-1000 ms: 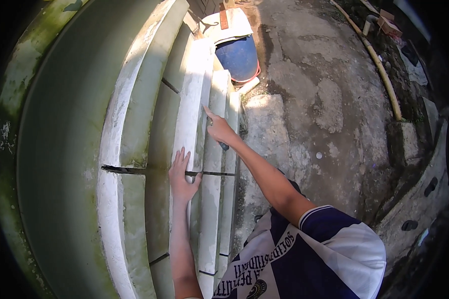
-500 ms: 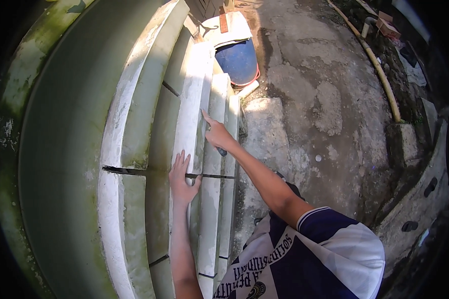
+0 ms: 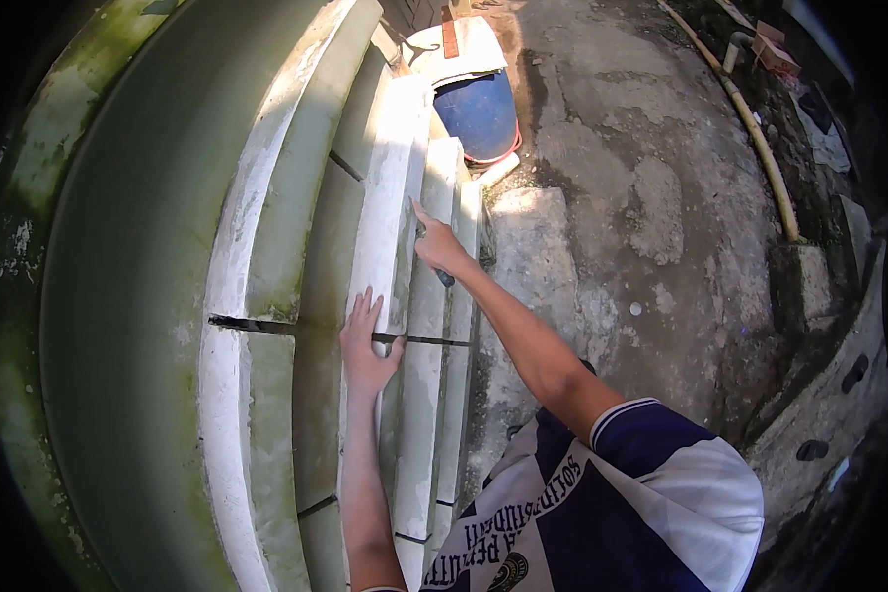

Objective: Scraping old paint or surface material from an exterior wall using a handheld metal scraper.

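My right hand (image 3: 441, 249) is closed around a hand tool with a dark handle (image 3: 446, 279). Its index finger stretches along the tool toward the side face of a long, white-topped concrete ledge (image 3: 385, 187). The tool's working end is mostly hidden by the fingers and the ledge, so its exact kind does not show. Nearer to me, my left hand (image 3: 369, 355) lies flat on top of the same ledge, fingers spread and thumb over its right edge, beside a dark gap (image 3: 424, 340) that runs across the ledges.
More pale green stepped ledges (image 3: 266, 266) rise on the left against a green wall (image 3: 138, 296). A blue barrel (image 3: 476, 116) with a light cover stands beyond their far end. Rough concrete ground (image 3: 651, 217) lies to the right, edged by a long pole (image 3: 750, 118).
My right hand has slid slightly farther away along the ledge's side, still holding the tool. My left hand stays on the ledge. The whole view has shifted a little.
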